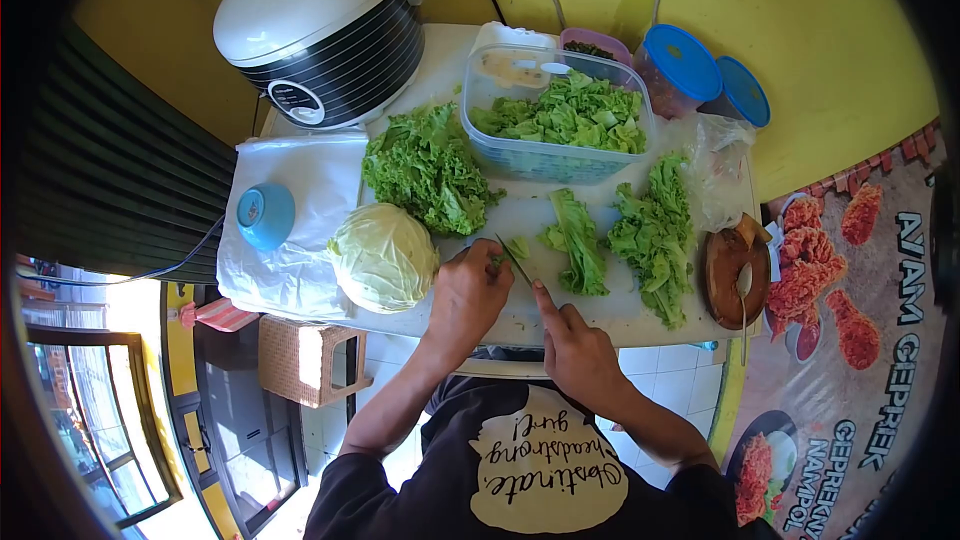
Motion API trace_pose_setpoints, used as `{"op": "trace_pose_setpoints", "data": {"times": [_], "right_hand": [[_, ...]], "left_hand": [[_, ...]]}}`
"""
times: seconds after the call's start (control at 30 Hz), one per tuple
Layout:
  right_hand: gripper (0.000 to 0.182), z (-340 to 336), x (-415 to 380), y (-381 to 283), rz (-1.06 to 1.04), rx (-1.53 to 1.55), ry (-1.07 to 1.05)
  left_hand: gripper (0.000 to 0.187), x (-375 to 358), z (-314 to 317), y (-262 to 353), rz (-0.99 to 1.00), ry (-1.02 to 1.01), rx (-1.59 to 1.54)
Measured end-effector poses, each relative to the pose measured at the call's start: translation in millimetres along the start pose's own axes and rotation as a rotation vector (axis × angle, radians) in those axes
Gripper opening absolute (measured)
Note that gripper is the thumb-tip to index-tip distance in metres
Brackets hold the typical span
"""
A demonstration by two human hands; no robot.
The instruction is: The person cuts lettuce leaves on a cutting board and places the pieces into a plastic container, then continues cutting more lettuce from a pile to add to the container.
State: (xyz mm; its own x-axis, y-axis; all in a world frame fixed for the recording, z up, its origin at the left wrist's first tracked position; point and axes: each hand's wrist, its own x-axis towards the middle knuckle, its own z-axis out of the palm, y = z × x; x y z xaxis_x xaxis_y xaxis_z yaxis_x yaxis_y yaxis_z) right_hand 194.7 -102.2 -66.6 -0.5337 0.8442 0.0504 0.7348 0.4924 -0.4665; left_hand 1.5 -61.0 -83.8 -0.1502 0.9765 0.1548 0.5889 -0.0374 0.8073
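My right hand [580, 352] is closed around a knife, its index finger stretched along the back. The thin knife blade [515, 258] points up and left beside my left hand [468, 290]. Those left fingers are curled, with a bit of green lettuce showing at their tips. A small lettuce piece [518, 248] lies by the blade on the pale cutting board [625, 285]. Right of it are a lettuce leaf [577, 245] and a longer bunch of leaves [655, 240]. A cabbage [384, 258] and a large lettuce head [425, 162] sit left of the board.
Behind the board, a clear plastic tub [550, 158] holds cut lettuce. A rice cooker [320, 35] stands back left. An upturned blue bowl [266, 217] rests on white plastic sheets [290, 285]. At the right edge are a brown mortar [722, 280] with a spoon [744, 285] and blue-lidded containers [682, 60].
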Motion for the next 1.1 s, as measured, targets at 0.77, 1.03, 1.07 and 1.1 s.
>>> {"op": "trace_pose_setpoints", "data": {"times": [0.77,1.03,1.07,1.1], "right_hand": [[0.068,-18,-26,12,0.062,0.135,0.059],[0.066,-25,-28,13,0.107,0.264,0.157],[0.065,-27,-27,12,0.113,0.29,0.184],[0.064,-28,-27,12,0.118,0.317,0.211]], "left_hand": [[0.029,-13,-29,20,0.049,-0.155,0.09],[0.027,10,-5,18,0.087,-0.099,0.245],[0.027,11,-4,17,0.09,-0.101,0.244],[0.028,11,-5,17,0.093,-0.102,0.213]]}}
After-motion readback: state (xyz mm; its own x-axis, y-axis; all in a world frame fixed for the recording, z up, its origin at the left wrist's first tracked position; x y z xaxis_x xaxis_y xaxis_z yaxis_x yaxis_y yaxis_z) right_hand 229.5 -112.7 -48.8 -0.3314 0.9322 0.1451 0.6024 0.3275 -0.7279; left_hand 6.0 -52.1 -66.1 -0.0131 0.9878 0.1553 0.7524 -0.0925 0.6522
